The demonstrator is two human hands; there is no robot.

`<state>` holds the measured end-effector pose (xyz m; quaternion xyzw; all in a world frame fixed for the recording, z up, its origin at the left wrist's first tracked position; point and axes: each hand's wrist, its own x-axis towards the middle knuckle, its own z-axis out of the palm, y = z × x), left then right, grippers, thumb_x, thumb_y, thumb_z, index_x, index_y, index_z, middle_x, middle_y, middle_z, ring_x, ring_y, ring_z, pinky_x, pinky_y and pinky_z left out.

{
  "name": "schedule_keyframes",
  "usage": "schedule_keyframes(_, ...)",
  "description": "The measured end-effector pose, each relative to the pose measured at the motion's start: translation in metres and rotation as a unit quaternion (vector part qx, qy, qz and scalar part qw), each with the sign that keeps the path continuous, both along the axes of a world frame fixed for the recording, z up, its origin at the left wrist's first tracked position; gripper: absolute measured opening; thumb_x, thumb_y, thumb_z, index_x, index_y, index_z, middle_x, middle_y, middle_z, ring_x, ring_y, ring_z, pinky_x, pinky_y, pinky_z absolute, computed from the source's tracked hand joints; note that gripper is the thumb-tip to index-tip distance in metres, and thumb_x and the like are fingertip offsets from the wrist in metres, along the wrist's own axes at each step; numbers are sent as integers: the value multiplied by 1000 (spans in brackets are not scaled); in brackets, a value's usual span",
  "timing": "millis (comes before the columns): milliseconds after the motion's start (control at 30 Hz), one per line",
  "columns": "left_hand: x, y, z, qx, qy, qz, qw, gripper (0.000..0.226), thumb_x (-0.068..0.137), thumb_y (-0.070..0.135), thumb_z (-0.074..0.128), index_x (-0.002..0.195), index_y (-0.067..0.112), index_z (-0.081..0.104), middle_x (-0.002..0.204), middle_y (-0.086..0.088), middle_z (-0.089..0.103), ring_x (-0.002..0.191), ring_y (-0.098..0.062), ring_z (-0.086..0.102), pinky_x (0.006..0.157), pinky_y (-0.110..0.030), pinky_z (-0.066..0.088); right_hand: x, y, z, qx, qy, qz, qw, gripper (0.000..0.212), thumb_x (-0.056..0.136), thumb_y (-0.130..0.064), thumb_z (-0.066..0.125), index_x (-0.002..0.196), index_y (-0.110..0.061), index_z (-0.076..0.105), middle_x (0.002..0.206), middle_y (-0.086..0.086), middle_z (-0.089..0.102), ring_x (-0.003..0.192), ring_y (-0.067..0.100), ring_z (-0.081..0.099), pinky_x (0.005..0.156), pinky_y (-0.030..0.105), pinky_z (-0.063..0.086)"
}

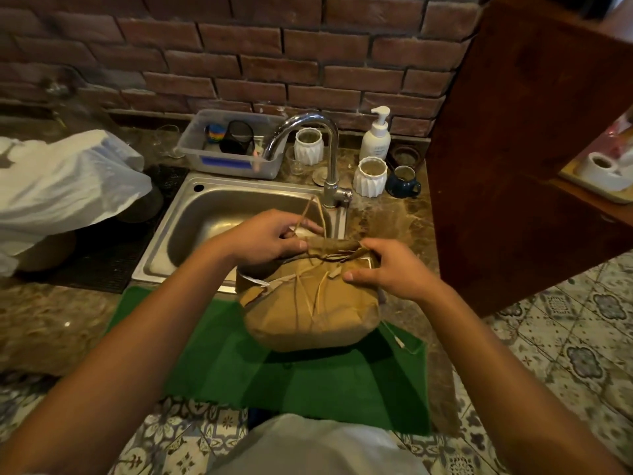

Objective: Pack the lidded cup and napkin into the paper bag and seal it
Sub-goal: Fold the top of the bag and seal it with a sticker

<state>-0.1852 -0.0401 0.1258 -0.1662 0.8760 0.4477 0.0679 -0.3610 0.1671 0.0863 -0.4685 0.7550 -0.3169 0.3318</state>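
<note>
A brown paper bag [329,313] stands on a green mat [308,378] at the counter's front edge, bulging, its top rolled over into a fold. My left hand [270,240] grips the left end of the rolled top and one twine handle. My right hand [387,269] pinches the right end of the fold, thumb against the bag's front. The other twine handle hangs down the bag's front. The cup and napkin are not visible; a bit of white shows at the bag's left side.
A steel sink [205,214] with a chrome tap [322,145] lies right behind the bag. Beyond it stand a clear tub [233,159], white ribbed jars [370,176], a dark mug [404,181] and a soap pump [376,135]. A white plastic bag [61,186] is left; a wooden panel [520,149] is right.
</note>
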Motion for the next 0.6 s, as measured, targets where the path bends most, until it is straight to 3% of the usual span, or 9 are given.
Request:
schedule_keyframes(133,37,-11,6,18,-33,33,999,31,97,29,67,128,33,64,53,14,54,49,-3,43,56,-27,34,29,-16,-6,-20,-42,8,999,19,83,-27,84,97,-20,74,89,-5,73,82,10,67,74,32,54)
schedule_keyframes(200,60,-16,9,57,-40,60,996,33,96,32,68,128,31,64,59,12,64,51,-1,54,56,-20,41,40,-24,-9,-25,-45,-1,999,13,84,-25,82,93,-19,75,85,-2,72,78,10,64,70,29,50)
schedule_keyframes(267,85,-23,6,94,-27,101,990,35,95,34,68,129,30,66,82,4,77,68,-2,70,65,-13,49,50,-33,-13,-31,-64,-14,997,9,85,-20,81,92,-20,77,87,0,74,83,16,66,75,32,52)
schedule_keyframes(367,122,-30,-11,152,21,175,973,38,86,42,68,124,33,69,109,-1,78,97,-11,75,83,-22,56,64,-43,-18,-35,-122,-30,991,8,85,-10,80,91,-16,78,84,-2,74,80,7,67,73,23,54)
schedule_keyframes(500,159,-29,-42,200,65,230,950,56,72,54,84,125,41,69,127,-2,71,115,-17,70,100,-39,57,77,-49,-26,-32,-173,-80,981,17,86,-3,77,85,-20,77,76,-10,73,73,-1,66,70,17,53)
schedule_keyframes(600,170,-26,-56,190,76,226,952,69,71,40,90,132,50,60,142,10,61,128,-13,61,109,-41,50,81,-47,-29,-27,-197,-130,971,13,88,-5,75,89,-18,77,79,-5,74,69,-1,68,63,16,52)
